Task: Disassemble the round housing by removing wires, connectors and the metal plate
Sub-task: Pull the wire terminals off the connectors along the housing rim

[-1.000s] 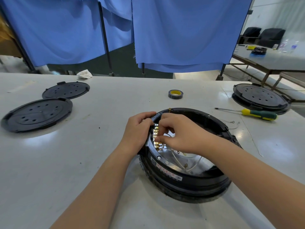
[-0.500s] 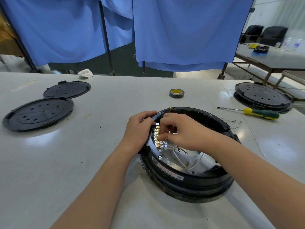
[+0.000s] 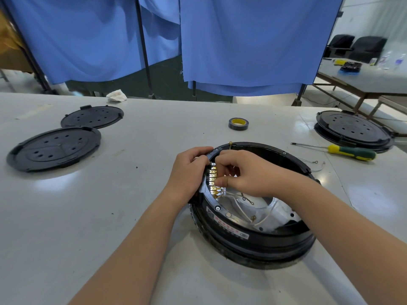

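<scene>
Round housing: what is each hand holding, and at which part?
Left hand grips the round housing at its left rim. Right hand pinches a brass connector in the terminal row.

Screwdriver (image 3: 343, 150) right of housing (image 3: 253, 236), tape (image 3: 238, 123) seemingly behind

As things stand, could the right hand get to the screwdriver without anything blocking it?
Probably yes. The screwdriver lies alone on the table to the right of the housing. But the right hand is busy pinching at the brass connectors, so it must let go first.
</scene>
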Available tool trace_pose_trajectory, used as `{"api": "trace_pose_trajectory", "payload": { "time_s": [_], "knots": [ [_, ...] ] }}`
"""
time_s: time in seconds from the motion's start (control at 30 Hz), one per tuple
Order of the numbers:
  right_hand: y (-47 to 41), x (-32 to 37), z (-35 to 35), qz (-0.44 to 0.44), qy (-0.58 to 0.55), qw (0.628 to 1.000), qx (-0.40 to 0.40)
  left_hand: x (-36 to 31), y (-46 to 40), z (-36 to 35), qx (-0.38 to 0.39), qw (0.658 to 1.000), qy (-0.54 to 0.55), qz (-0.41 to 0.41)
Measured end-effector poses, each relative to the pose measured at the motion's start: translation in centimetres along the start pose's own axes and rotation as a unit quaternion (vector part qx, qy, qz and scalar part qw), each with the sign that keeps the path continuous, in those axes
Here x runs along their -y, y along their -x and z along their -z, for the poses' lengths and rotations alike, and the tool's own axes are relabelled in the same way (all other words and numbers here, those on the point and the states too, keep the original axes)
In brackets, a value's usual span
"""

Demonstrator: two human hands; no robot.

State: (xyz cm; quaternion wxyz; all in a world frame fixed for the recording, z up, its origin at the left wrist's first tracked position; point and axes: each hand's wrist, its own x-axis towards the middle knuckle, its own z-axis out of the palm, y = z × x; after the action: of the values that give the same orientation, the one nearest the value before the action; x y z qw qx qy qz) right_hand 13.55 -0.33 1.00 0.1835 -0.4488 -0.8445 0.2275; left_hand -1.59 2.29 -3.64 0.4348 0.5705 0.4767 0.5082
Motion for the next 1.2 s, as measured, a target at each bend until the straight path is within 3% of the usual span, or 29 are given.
{"api": "trace_pose_trajectory", "payload": {
  "time_s": [0.17, 0.37, 0.5, 0.67, 0.8, 1.2],
  "knots": [
    [0.3, -0.6, 0.6, -0.028, -0.041, 0.999, 0.023, 0.1, -0.1, -0.1, -0.007, 1.0, 0.002, 0.016],
    [0.4, -1.1, 0.4, -0.073, -0.1, 0.992, -0.016, 0.1, 0.0, -0.1, -0.003, 1.0, 0.003, 0.014],
    [0.1, -0.9, 0.0, -0.089, -0.081, 0.991, -0.053, 0.1, 0.0, 0.0, -0.007, 1.0, -0.001, 0.015],
    [-0.6, -0.6, 0.2, -0.151, -0.139, 0.978, -0.045, 0.1, 0.1, -0.2, -0.012, 1.0, -0.004, 0.019],
    [-1.2, 0.1, 0.4, -0.144, -0.087, 0.986, -0.016, 0.1, 0.0, -0.1, -0.008, 1.0, -0.007, 0.014],
    [-1.7, 0.8, 0.3, -0.134, -0.024, 0.99, -0.028, 0.0, 0.2, 0.1, 0.001, 1.0, -0.01, 0.007]
  ]
}}
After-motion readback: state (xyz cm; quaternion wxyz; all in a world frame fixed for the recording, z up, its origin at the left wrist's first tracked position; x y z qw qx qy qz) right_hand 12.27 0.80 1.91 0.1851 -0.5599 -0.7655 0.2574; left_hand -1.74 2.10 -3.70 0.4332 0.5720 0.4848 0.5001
